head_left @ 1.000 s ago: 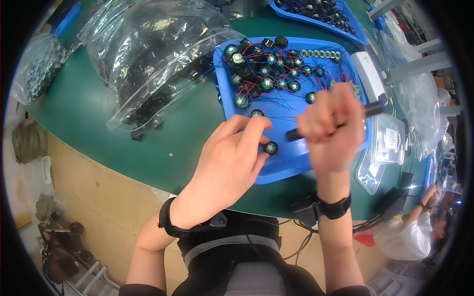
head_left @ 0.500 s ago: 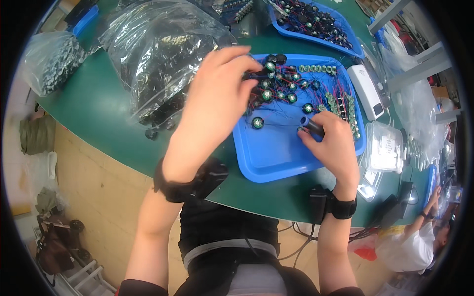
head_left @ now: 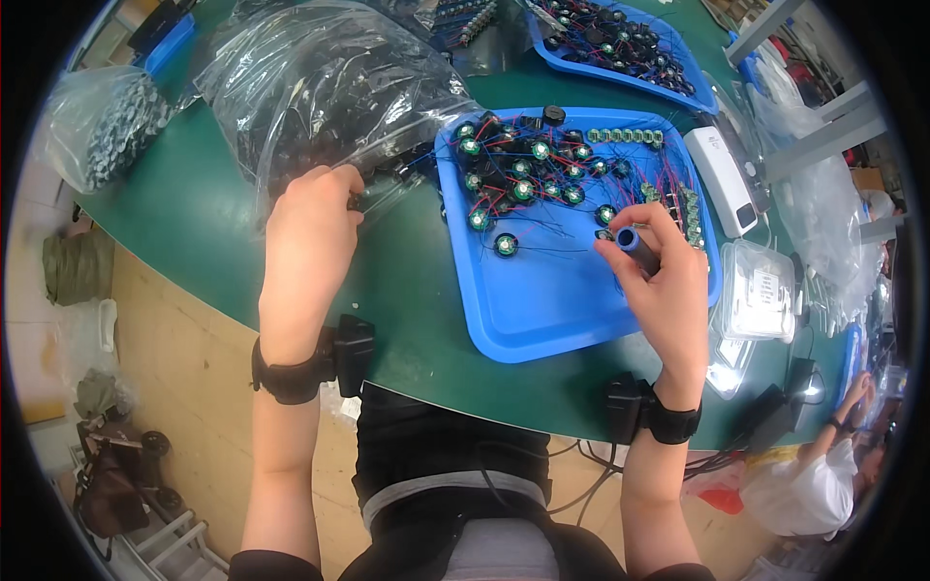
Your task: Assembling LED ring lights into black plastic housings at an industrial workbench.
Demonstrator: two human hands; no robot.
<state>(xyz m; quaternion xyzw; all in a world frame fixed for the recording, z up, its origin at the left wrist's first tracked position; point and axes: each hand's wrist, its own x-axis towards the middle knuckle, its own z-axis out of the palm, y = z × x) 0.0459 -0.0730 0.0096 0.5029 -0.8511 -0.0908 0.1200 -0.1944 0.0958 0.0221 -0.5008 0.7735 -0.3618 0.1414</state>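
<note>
My left hand (head_left: pixel 312 225) is closed at the mouth of a clear plastic bag (head_left: pixel 320 87) full of black parts. A small dark piece shows by its fingertips, but what they hold is mostly hidden. Over the right side of a blue tray (head_left: pixel 523 344), my right hand (head_left: pixel 668 281) is wrapped round a dark hollow tube (head_left: pixel 635 247), its open end facing up. Close to the thumb and fingertips of that hand is a small round part (head_left: pixel 604 234). Several round black parts with green circuit boards (head_left: pixel 505 244) and thin red and dark wires lie in the tray.
Green board strips (head_left: pixel 625 136) line the tray's far right. Behind stands a second blue tray (head_left: pixel 712 102) of wired parts. A white device (head_left: pixel 719 182) and a clear plastic box (head_left: pixel 756 290) are on the right. Another person (head_left: pixel 799 489) works at far right.
My left hand has moved from above the tray's wired parts leftward and nearer, to the bag's mouth. My right hand stays over the tray, the tube tilted more upright.
</note>
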